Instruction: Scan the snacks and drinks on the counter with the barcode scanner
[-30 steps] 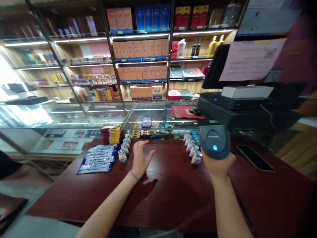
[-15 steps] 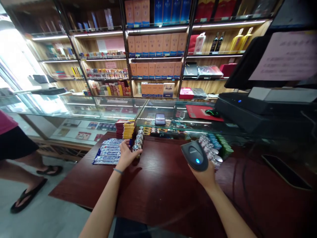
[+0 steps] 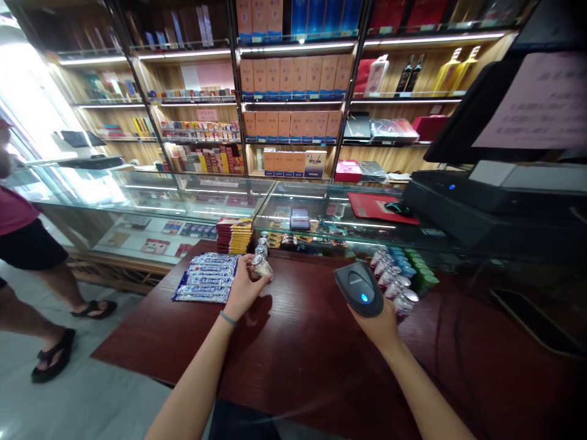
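Observation:
My left hand [image 3: 245,287] has its thumb and fingers closed round a small can [image 3: 263,267] with a silvery top. The can is tilted at the front of a short row of similar cans [image 3: 263,241]. A black barcode scanner [image 3: 360,288] with a blue light is gripped in my right hand [image 3: 384,330], above the dark red wooden table [image 3: 293,360]. White-and-blue packets [image 3: 206,280] lie side by side to the left of my left hand. Behind them stand stacked red and yellow packets [image 3: 233,236].
Rows of silver-topped cans [image 3: 389,275], with blue and green ones, stand beyond my right hand. A phone [image 3: 534,321] lies at the right. The glass counter [image 3: 197,201] holds a small device [image 3: 299,219] and red mat [image 3: 367,206]. A person [image 3: 22,232] stands at left.
My left hand has moved slightly right with the front can, which now leans out of its row. My right hand keeps the scanner nearly still. The person at left has shifted a little right.

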`<state>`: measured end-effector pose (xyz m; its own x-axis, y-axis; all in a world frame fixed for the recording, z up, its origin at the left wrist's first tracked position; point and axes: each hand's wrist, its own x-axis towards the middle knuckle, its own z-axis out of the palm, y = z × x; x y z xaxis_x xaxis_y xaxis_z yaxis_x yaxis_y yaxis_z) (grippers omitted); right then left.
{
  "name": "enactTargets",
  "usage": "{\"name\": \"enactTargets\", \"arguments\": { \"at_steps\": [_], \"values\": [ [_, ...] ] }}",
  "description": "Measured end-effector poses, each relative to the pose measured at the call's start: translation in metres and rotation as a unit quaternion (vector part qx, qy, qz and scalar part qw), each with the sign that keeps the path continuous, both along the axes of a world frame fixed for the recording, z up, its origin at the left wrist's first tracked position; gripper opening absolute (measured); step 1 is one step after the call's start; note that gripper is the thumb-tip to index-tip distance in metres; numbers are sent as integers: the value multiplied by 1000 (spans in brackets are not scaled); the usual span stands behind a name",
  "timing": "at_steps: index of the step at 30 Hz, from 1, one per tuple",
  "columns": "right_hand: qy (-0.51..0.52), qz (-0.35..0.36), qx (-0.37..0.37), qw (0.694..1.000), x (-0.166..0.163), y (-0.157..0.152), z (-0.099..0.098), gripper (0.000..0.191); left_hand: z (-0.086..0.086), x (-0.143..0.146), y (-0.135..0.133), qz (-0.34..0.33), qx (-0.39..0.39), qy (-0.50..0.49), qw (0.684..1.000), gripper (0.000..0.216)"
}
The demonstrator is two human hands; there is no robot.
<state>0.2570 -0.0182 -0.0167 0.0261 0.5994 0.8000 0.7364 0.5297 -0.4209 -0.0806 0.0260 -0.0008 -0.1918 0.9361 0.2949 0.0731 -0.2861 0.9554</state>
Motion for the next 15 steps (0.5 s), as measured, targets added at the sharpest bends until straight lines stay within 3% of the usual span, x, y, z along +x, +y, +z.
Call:
{"name": "enactTargets", "arguments": {
  "at_steps": [3,7,10,15],
  "values": [
    [21,-10,-21,1000,1,1,-1,20,13,19,-10,-116,-29,-159,980,66],
    [58,-7,-23,998,-1,1,3,50,18,41,-9,-207,-91,-284,932,68],
    [68,8,-31,997,-3,-3,10,53,21,58,4,-230,-111,-325,910,65],
    [17,15,-144,989,-7,-14,24,62,14,89,30,-219,-93,-399,885,48]
  ]
}}
